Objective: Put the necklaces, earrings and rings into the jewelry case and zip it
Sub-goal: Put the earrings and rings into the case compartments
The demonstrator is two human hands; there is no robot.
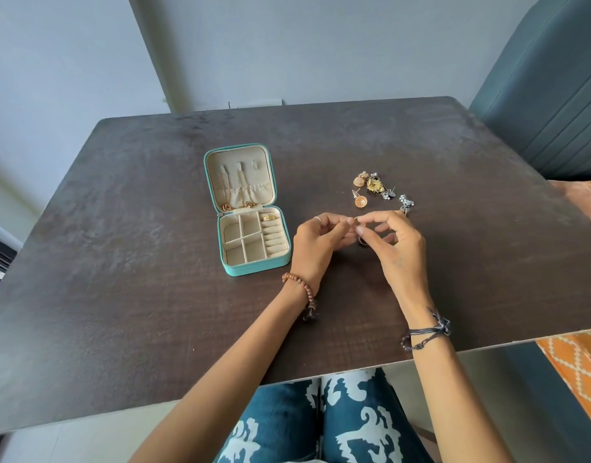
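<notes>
Both hands meet right of the open teal square jewelry case (250, 208): left hand (315, 243) and right hand (396, 242) pinch one tiny piece between fingertips, likely an earring. Loose gold and silver earrings (375, 190) wait beyond. Next: carry it leftward into a compartment.

1. The place looks like a room in a home.
2. A dark wooden table (153, 262) stands against a plain grey wall (287, 45).
3. Right of the table, a teal padded seat (547, 111) rises.
4. Beside the table's near right corner lies orange patterned cloth (577, 369).
</notes>
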